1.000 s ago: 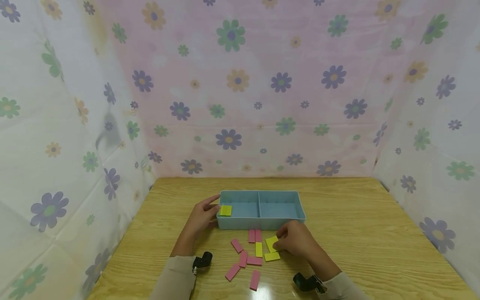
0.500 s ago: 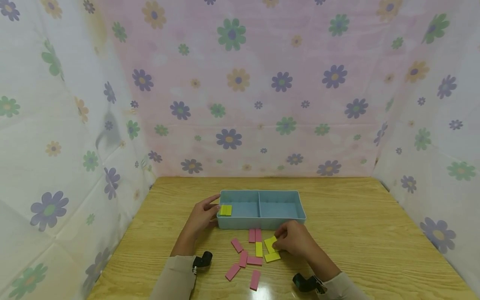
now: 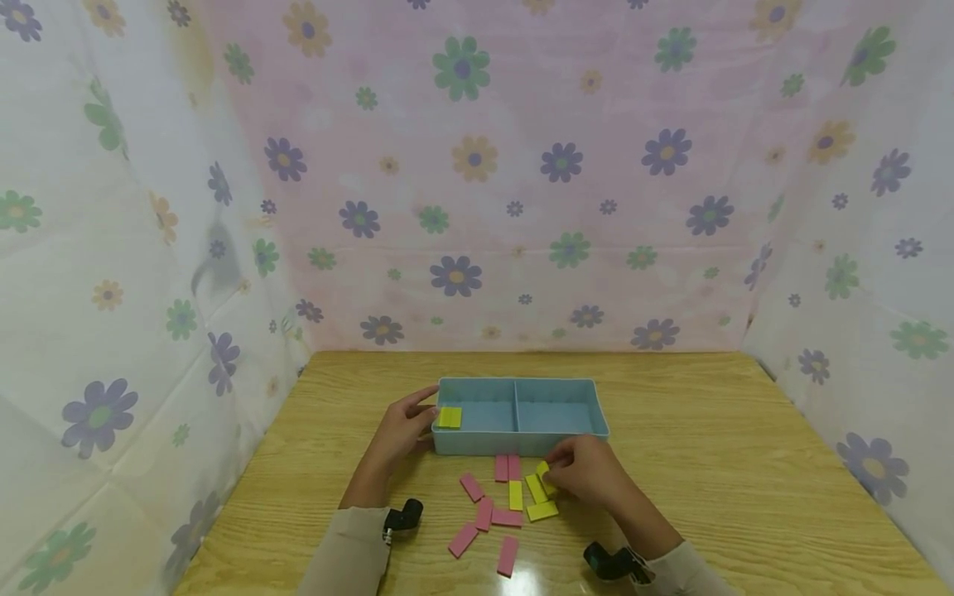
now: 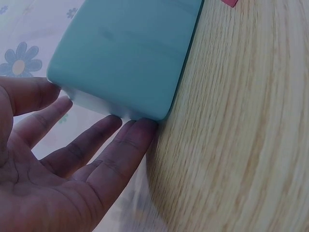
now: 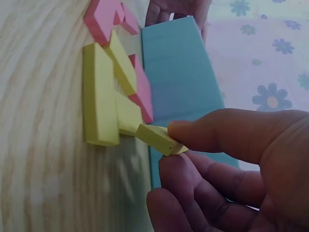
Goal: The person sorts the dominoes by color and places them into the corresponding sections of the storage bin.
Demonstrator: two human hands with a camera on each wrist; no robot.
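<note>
My right hand (image 3: 585, 470) pinches a small yellow block (image 5: 157, 139) between thumb and fingertips, close over the table beside the tray's front wall. Two other yellow blocks (image 3: 535, 489) lie right by that hand, and a third yellow block (image 3: 516, 496) is just left of them. The light blue two-compartment tray (image 3: 477, 445) stands behind the blocks. With extended fingers my left hand (image 3: 397, 432) touches the tray's left end, fingertips against its end wall (image 4: 104, 101). Inside the left compartment, yellow blocks (image 3: 450, 417) sit side by side at the left end.
Several pink blocks (image 3: 464, 540) lie scattered on the wooden table (image 3: 708, 463) in front of the tray, two of them against its front wall. Flower-printed cloth (image 3: 514, 165) hangs behind the table and at both sides.
The pinched yellow block has separated from the yellow block beside it and now tilts up toward the tray. My right hand has moved very slightly; the left hand stays at the tray.
</note>
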